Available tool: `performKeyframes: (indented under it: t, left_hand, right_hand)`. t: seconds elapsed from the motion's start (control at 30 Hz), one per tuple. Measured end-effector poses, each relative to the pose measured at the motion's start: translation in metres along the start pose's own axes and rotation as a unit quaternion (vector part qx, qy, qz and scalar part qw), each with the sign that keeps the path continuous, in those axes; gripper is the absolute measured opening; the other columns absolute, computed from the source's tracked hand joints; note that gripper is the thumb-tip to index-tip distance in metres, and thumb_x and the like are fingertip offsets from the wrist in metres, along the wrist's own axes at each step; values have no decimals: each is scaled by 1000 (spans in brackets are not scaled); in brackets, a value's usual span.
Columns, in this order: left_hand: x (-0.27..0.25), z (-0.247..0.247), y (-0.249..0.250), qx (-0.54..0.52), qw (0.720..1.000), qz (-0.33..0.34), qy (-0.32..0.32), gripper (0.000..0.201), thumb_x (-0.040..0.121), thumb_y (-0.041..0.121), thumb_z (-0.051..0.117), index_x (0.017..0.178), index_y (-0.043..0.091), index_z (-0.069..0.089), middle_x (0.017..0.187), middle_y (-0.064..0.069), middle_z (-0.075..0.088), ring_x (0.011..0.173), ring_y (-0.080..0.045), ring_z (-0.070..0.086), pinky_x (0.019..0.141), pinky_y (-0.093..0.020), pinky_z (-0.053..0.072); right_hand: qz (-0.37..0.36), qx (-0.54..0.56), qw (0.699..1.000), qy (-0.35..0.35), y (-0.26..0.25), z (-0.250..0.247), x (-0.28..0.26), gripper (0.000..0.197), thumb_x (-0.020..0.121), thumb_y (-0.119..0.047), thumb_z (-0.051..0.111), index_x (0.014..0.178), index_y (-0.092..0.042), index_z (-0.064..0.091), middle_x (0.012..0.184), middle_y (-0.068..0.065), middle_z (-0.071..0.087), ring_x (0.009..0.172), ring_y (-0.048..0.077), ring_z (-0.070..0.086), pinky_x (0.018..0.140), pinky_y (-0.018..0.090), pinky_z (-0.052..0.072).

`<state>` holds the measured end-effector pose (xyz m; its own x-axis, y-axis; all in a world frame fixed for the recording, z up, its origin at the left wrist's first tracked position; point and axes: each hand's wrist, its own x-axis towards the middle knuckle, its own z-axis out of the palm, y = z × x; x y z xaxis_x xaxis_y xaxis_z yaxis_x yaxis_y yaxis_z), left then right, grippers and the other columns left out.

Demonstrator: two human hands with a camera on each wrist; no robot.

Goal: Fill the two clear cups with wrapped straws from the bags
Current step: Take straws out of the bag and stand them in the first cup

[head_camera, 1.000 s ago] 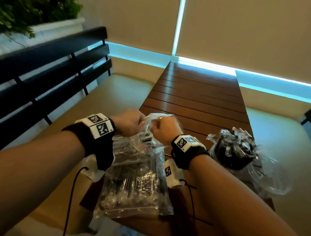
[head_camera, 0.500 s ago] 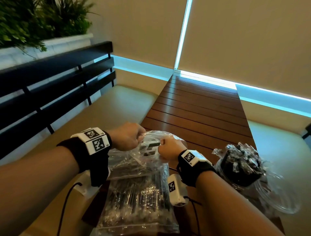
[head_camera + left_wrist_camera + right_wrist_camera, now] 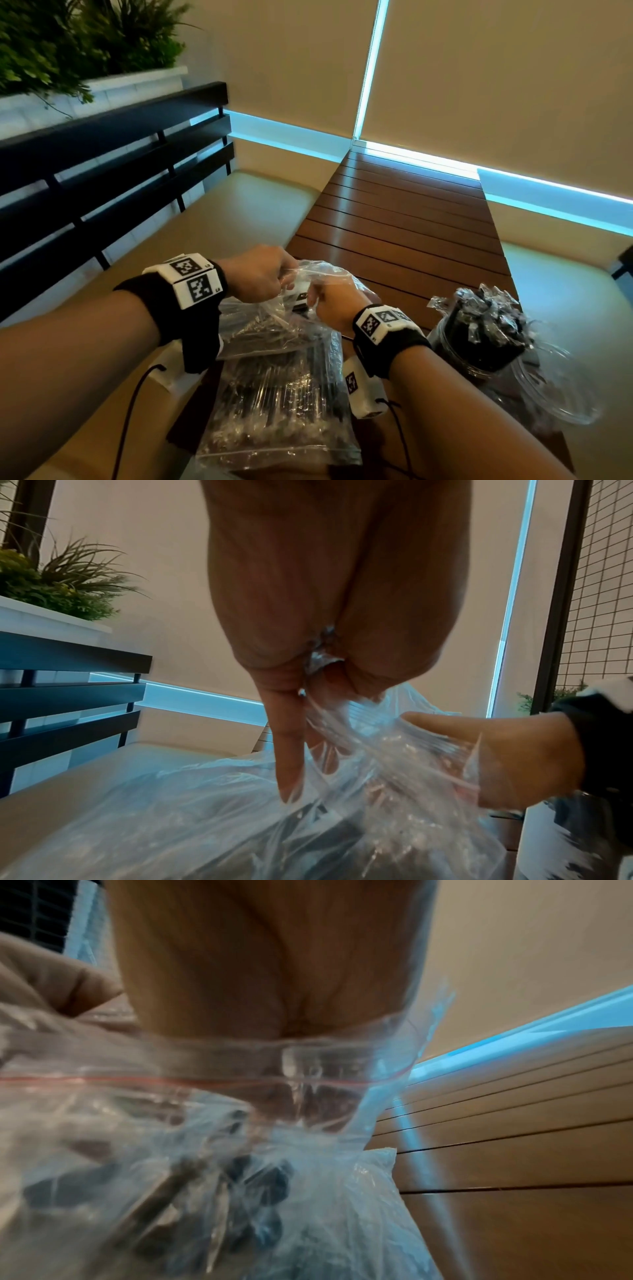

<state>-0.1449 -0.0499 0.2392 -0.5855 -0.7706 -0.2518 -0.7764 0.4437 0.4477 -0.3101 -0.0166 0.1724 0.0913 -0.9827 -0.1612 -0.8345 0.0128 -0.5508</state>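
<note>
Two clear zip bags of wrapped black straws are stacked at the near end of the wooden table (image 3: 411, 219). My left hand (image 3: 260, 282) pinches the mouth of the upper bag (image 3: 260, 325), and my right hand (image 3: 334, 305) grips the same mouth from the other side. In the left wrist view my left hand (image 3: 308, 674) pinches crumpled film of the upper bag (image 3: 240, 818). The right wrist view has the bag's red zip line (image 3: 171, 1081) stretched over my right hand (image 3: 274, 974). A lower bag (image 3: 281, 407) lies flat. To the right stands a clear cup (image 3: 479, 339) packed with wrapped straws, beside an empty clear cup (image 3: 561, 387).
Beige cushioned benches (image 3: 239, 205) flank the table on both sides. A black slatted backrest (image 3: 102, 164) with a planter (image 3: 85, 51) above it runs along the left. The far half of the table shows bare slats.
Both hands stay on the upper bag's mouth. They sit lower in the head view as the camera tilts up, and the right hand has edged a little away from the left.
</note>
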Motion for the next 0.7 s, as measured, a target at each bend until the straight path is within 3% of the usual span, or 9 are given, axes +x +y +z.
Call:
performKeyframes:
  t: [0.1,0.13,0.2,0.23,0.33,0.43,0.6,0.67,0.7]
  left_hand:
    - [1,0,-1,1,1000,3,0,16,86,-5,51,85,1,66,95,-13,68,93,-25,60,82,-40,51]
    - [1,0,-1,-4,1000,6,0,15,87,-5,51,86,0,66,95,-13,68,94,-24,60,80,-38,51]
    - [1,-1,-1,-16,1000,8,2,14,89,-3,54,88,1,68,96,-8,69,96,-19,62,80,-33,51]
    - [1,-2,-1,-22,1000,7,2,14,90,-1,55,90,2,69,96,-4,70,97,-17,62,80,-31,51]
    - [1,-3,-1,-28,1000,8,-6,17,89,-3,54,93,2,70,97,-2,71,97,-14,63,77,-25,50]
    - [0,-4,-1,-26,999,8,-23,20,88,-5,52,94,2,70,98,-1,72,94,-8,63,69,-19,48]
    - [0,-3,-6,-36,999,4,-27,18,93,-1,52,96,2,70,85,15,67,80,5,58,66,-20,44]
    - [0,-3,-6,-39,999,7,-28,20,93,-2,51,96,3,70,86,14,66,82,4,57,69,-22,44]
    - [1,-3,-7,-39,999,10,-27,21,93,-2,50,95,3,70,87,12,66,83,3,57,71,-22,45]
  right_hand:
    - [-32,97,993,64,-3,6,3,30,80,12,46,74,-11,63,91,10,64,86,24,59,76,33,51]
    - [-17,125,990,70,-4,5,5,28,84,10,47,80,-9,67,92,9,63,86,24,58,73,30,49]
    - [44,126,991,19,-6,6,12,23,98,-8,45,106,-2,67,95,8,56,88,22,53,75,28,42]
    - [90,103,991,4,-7,6,14,26,101,-16,44,108,-3,66,95,7,56,88,21,53,76,30,42]
    - [120,201,972,28,-2,10,23,9,83,-20,60,77,-20,66,77,-2,67,67,14,62,63,32,53]
    - [136,341,930,-36,0,10,23,27,94,-1,50,77,-21,54,82,-3,55,73,7,52,71,19,48]
    - [147,224,960,-75,3,22,29,36,103,-13,38,69,-27,37,74,-9,36,65,3,35,61,8,39]
    - [123,164,977,-56,5,28,30,28,102,-16,40,76,-21,52,76,-4,43,77,10,43,67,4,42]
    - [107,154,982,-13,7,29,31,23,100,-19,45,83,-18,60,79,-4,49,82,10,50,76,13,49]
